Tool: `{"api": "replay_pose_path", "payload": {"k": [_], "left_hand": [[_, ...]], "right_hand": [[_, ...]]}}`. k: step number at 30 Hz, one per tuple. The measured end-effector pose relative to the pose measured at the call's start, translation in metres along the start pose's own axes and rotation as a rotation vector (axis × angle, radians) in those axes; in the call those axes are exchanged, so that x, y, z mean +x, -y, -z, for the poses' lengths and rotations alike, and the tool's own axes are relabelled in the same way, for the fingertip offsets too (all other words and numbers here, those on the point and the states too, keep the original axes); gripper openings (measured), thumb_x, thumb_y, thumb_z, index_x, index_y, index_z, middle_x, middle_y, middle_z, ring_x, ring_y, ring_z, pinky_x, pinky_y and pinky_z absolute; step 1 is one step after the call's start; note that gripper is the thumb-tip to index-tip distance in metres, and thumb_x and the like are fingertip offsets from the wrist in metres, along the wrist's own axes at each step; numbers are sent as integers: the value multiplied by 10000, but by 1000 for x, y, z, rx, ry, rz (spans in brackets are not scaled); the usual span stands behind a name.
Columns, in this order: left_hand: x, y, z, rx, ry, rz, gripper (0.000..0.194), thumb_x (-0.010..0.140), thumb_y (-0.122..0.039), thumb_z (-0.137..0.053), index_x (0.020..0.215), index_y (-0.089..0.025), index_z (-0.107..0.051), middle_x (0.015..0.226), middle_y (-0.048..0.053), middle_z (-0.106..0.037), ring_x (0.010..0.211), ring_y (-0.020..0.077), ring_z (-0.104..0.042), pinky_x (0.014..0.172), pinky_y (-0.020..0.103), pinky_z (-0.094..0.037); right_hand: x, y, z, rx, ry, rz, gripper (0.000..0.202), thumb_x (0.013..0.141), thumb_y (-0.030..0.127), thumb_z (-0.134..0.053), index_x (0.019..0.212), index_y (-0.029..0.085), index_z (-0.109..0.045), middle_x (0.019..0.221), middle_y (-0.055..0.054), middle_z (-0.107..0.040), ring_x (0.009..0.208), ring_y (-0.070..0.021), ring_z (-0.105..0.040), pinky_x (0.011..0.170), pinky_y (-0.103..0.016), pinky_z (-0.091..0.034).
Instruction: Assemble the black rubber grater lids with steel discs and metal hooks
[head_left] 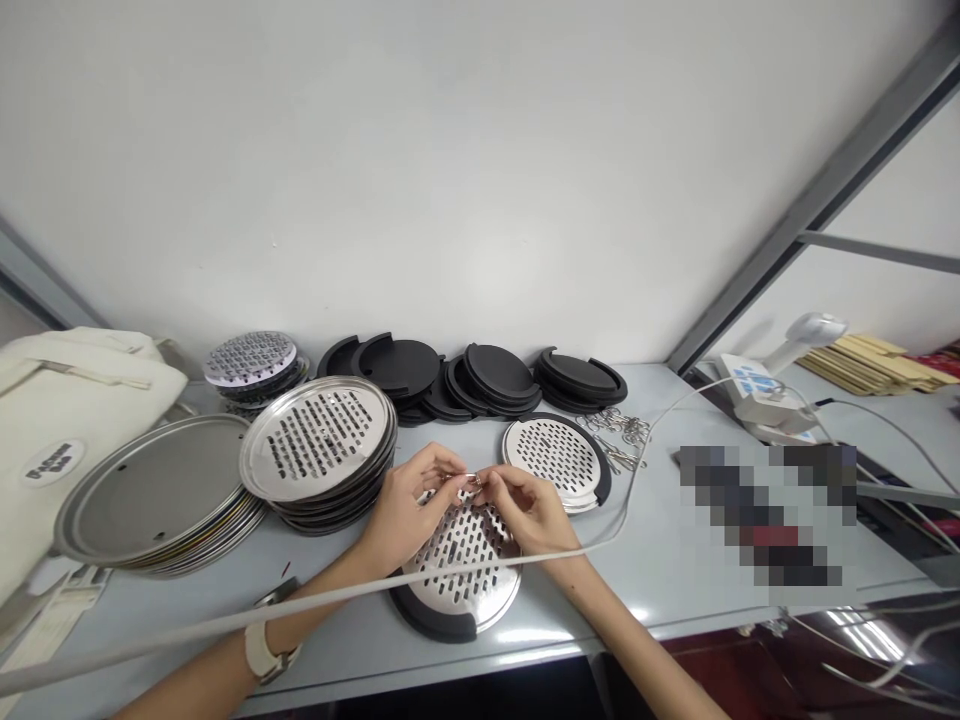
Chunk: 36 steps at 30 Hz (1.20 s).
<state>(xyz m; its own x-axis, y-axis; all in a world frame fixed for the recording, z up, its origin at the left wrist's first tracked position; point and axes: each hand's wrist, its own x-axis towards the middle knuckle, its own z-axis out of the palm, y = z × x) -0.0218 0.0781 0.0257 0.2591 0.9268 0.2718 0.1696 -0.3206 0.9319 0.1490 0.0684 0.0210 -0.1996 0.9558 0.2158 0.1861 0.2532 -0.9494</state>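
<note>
My left hand and my right hand meet at the centre, fingertips pinched on a small shiny metal wire piece. Its exact shape is partly hidden by the fingers. Below them lies a round slotted metal plate with a black rim piece along its near left edge. Just beyond my right hand rests a second slotted plate, also with black edging. Beside it is a loose pile of small metal wire pieces.
Stacked slotted plates and larger grey discs stand left, near a cream bag. Black round holders line the wall. A white cable crosses in front of my forearms. A white device stands right.
</note>
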Motion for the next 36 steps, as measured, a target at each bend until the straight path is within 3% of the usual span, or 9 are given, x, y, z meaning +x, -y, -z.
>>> {"api": "replay_pose_path", "payload": {"k": [6,10,15,18,29,36], "left_hand": [[-4,-5,3,256,66,-265,131,867,-183,-524,908,-206,-646,874,21,-689,839,145,-641,794,252,-511],[-2,-5,2,173,17,-161,99,863,-224,-537,889,-180,-622,850,34,-669,816,148,-638,769,254,-521],[3,-3,2,-72,9,6,121,852,-270,-561,902,-160,-554,813,31,-628,795,143,-638,741,247,-526],[4,-3,3,-106,21,33,124,854,-269,-561,907,-158,-546,809,29,-612,775,135,-629,717,238,-517],[1,-5,3,44,-16,-96,70,861,-226,-546,881,-164,-571,813,21,-606,790,133,-610,748,241,-497],[-3,-3,4,268,38,-303,124,878,-161,-506,927,-200,-613,864,16,-653,821,132,-613,752,236,-479]], "right_hand": [[4,3,1,139,29,-60,346,865,455,-493,815,162,-670,634,-38,-660,646,-171,-636,644,-286,-525],[2,2,2,118,19,-29,350,879,442,-476,851,158,-680,677,-55,-675,659,-174,-642,658,-299,-533],[-2,5,4,-88,-19,150,280,906,324,-462,855,189,-703,986,-90,-674,930,-200,-622,842,-334,-485],[-4,6,4,-110,-7,188,289,921,296,-435,884,196,-705,949,-82,-678,908,-192,-625,820,-319,-482],[0,6,1,86,9,-15,378,891,441,-461,807,167,-708,743,-61,-682,715,-178,-645,671,-288,-519],[2,1,2,142,12,-72,408,880,469,-467,791,140,-690,657,-47,-655,609,-153,-602,621,-270,-495]]}}
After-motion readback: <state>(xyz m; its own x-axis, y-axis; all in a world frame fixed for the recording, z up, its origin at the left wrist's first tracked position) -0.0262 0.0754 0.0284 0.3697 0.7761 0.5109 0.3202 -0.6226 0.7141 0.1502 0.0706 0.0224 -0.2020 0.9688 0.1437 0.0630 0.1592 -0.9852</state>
